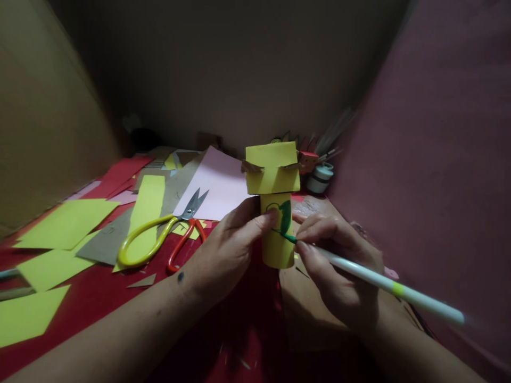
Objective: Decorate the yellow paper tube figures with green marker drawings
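Note:
My left hand (pixel 235 239) is wrapped round a yellow paper tube figure (pixel 275 250), its thumb lying on the front. A folded yellow block with two brown slits tops the tube. On the tube's front is a leaf-like green shape, filled on its right part and only outlined on the left. My right hand (pixel 339 260) pinches a white-handled paintbrush (pixel 371 274) with a light yellow band. Its green tip touches the tube at the lower end of the painted shape. The fingers behind the tube are hidden.
Scissors (pixel 186 215) with one yellow and one red handle lie open left of my hands. Around them are pink paper (pixel 219 181), yellow sheets (pixel 67 223) and cardboard scraps on the red table. A small jar (pixel 320 178) stands behind at right. Walls rise on both sides.

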A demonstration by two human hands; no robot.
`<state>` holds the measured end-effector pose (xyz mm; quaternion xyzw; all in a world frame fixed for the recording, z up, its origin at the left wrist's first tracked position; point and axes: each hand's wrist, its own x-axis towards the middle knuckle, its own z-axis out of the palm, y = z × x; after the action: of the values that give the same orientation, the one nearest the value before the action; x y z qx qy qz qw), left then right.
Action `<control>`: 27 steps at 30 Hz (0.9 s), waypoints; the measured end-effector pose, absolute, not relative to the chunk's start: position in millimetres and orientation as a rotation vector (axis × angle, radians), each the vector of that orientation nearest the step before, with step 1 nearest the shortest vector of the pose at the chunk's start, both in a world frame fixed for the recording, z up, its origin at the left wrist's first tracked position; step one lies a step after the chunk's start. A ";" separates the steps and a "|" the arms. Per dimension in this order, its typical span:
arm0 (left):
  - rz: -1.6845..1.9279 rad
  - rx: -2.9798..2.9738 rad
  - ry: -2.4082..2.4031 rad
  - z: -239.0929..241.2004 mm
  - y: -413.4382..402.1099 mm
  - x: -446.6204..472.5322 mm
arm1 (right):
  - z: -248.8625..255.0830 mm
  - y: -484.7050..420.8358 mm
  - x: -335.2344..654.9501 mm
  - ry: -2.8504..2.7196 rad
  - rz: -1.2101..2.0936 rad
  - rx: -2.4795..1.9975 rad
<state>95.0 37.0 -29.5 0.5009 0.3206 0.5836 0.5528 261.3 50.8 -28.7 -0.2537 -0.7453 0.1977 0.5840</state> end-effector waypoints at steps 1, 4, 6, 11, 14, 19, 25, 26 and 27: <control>1.385 1.194 0.769 -29.1 36.6 94.8 | -28.3 50.6 261.4 -1.735 0.464 -0.592; 1.401 1.246 0.837 -27.7 35.4 94.7 | -27.8 49.3 261.9 -1.716 0.481 -0.604; 1.396 1.255 0.844 -27.3 35.4 95.2 | -27.7 48.4 262.0 -1.710 0.498 -0.605; 1.384 1.153 0.786 -29.1 36.3 96.8 | -28.7 49.1 262.3 -1.700 0.573 -0.552; 1.382 1.134 0.789 -29.9 36.2 95.5 | -30.6 51.1 264.7 -1.686 0.655 -0.510; 1.395 1.184 0.812 -29.4 37.9 92.5 | -31.4 53.4 267.3 -1.685 0.714 -0.472; 1.393 1.192 0.801 -27.6 37.1 94.8 | -31.4 54.2 266.1 -1.681 0.715 -0.448; 1.386 1.170 0.790 -27.8 36.5 95.5 | -31.5 54.3 266.0 -1.681 0.714 -0.447; 1.382 1.148 0.782 -28.2 35.9 96.1 | -31.5 54.4 265.7 -1.681 0.716 -0.448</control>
<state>96.1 35.9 -28.2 0.4865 0.3313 0.5857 0.5572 265.7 54.4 -31.5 -0.1925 -0.7220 0.3075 0.5891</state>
